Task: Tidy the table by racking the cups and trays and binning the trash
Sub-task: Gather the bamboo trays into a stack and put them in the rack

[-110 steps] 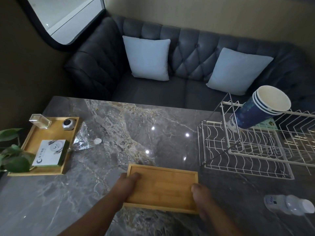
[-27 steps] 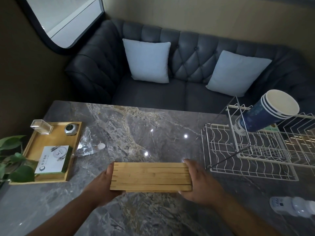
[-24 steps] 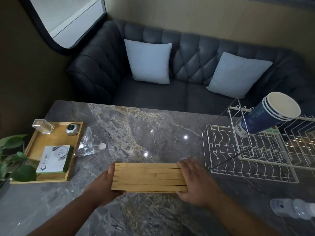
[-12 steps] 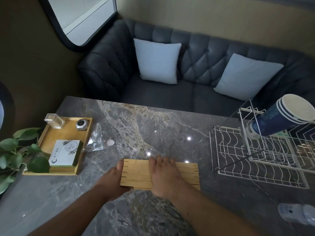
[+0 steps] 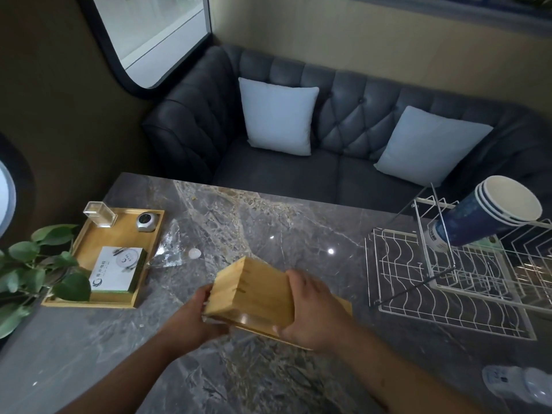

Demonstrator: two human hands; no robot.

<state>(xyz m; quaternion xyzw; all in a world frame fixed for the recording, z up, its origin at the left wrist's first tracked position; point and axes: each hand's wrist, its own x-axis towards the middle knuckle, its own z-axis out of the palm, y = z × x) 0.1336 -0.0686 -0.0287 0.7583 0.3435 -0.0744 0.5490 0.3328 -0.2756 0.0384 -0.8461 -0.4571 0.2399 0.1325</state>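
White rack (image 5: 448, 297) right of bamboo tray (image 5: 257, 294)

Dark tufted sofa (image 5: 358, 115) stands against beige wall (image 5: 358, 34); two pale blue cushions (image 5: 279, 115) upright on it. Rounded, dark-framed window (image 5: 161, 31) upper left, daylight beyond. Grey marble table (image 5: 239, 222) in foreground, small light glints on it. Room dim.

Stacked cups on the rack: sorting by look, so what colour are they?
The stacked cups are dark blue outside, white inside; head view shows it.
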